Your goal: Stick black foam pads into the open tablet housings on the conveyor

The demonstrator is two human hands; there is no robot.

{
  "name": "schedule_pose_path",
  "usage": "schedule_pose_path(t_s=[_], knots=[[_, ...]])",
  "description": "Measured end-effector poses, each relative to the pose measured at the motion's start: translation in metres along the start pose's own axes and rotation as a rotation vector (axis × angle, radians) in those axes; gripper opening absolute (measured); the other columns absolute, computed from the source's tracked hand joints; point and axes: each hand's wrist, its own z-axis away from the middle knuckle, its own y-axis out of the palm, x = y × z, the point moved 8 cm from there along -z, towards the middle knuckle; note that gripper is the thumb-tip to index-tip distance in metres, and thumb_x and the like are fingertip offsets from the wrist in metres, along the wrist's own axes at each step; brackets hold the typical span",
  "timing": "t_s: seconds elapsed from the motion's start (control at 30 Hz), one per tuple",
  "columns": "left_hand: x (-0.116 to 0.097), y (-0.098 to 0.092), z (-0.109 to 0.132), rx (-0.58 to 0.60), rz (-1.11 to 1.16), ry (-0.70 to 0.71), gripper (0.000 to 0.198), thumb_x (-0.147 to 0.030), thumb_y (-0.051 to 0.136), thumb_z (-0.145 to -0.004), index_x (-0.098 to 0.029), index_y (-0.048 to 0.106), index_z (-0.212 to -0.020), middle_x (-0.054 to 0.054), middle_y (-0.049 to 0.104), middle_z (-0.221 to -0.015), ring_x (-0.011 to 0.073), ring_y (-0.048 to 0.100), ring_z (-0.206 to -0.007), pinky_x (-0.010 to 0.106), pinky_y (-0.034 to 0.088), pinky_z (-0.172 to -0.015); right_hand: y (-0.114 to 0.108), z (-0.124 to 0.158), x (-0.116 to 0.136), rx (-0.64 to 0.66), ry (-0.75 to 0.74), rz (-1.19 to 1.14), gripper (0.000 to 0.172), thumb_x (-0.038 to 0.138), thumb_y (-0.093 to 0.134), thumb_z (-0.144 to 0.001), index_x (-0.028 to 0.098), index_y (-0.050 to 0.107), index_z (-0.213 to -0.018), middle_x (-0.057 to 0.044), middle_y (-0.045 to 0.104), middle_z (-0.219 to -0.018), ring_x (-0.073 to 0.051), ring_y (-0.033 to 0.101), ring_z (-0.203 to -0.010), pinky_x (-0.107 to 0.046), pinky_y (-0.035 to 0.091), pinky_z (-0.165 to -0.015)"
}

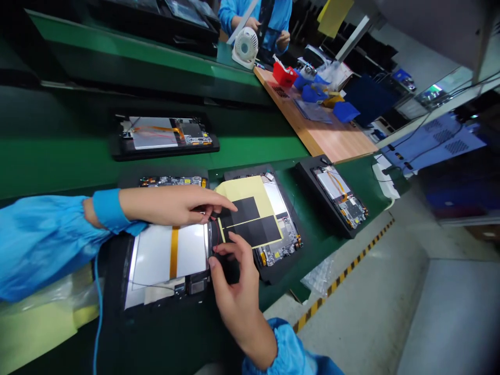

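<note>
My left hand (191, 204) reaches across an opened tablet (191, 250), a white panel with an orange tape strip. Its index finger stretches over a yellow backing sheet (265, 200) with black adhesive pieces (255, 232); the thumb and other fingers curl together at the tablet's edge, and what they hold is hidden. My right hand (238, 286) is at the same edge, thumb and fingers bent but apart. A thin red wire (217, 233) runs between the hands. The yellow sheet lies on a second opened tablet (279, 242) with its circuit board exposed.
Other opened tablets lie on black pads, one at the back (156, 138) and one at the right (336, 190). A white fan (246, 47) stands near a wooden board (320, 138) with small bins. Across the bench is a person in blue (279, 21). A blue cord (96, 312) hangs from my left wristband.
</note>
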Motion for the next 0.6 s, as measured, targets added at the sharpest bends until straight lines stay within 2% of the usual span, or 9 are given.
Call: schedule_pose_path(t_s=[0.17,0.27,0.37,0.6], knots=[[0.007,-0.009,-0.010,0.089,0.018,-0.022,0.054,-0.022,0.057,-0.094,-0.030,0.063,-0.146,0.004,0.073,-0.105,0.0195,0.068,-0.092,0.024,0.050,-0.079,0.005,0.002,0.002,-0.041,-0.018,-0.004,0.051,0.011,0.064,-0.097,0.030,0.052,-0.142,-0.003,0.074,-0.102,-0.021,0.074,-0.096,-0.037,0.061,-0.091],[0.011,-0.012,-0.015,0.123,0.071,-0.010,0.059,-0.023,0.061,-0.091,-0.030,0.060,-0.149,0.002,0.072,-0.098,0.0195,0.068,-0.090,0.024,0.050,-0.079,0.008,0.004,0.000,-0.071,-0.015,-0.008,0.055,0.011,0.067,-0.096,0.031,0.051,-0.144,-0.004,0.073,-0.109,-0.021,0.072,-0.101,-0.039,0.060,-0.094],[0.015,-0.015,-0.018,0.135,0.103,0.006,0.059,-0.023,0.062,-0.090,-0.029,0.061,-0.149,0.002,0.073,-0.098,0.0196,0.068,-0.090,0.024,0.051,-0.080,0.010,0.007,0.002,-0.093,-0.040,-0.012,0.054,0.010,0.068,-0.095,0.031,0.053,-0.143,-0.006,0.072,-0.112,-0.022,0.072,-0.102,-0.039,0.060,-0.093],[0.023,-0.025,-0.019,0.100,0.122,0.003,0.062,-0.028,0.063,-0.090,-0.029,0.058,-0.151,0.003,0.076,-0.098,0.0194,0.070,-0.087,0.027,0.051,-0.081,0.011,0.005,0.008,-0.076,-0.111,-0.015,0.048,0.004,0.066,-0.095,0.030,0.060,-0.135,-0.005,0.078,-0.099,-0.023,0.075,-0.092,-0.039,0.063,-0.083]])
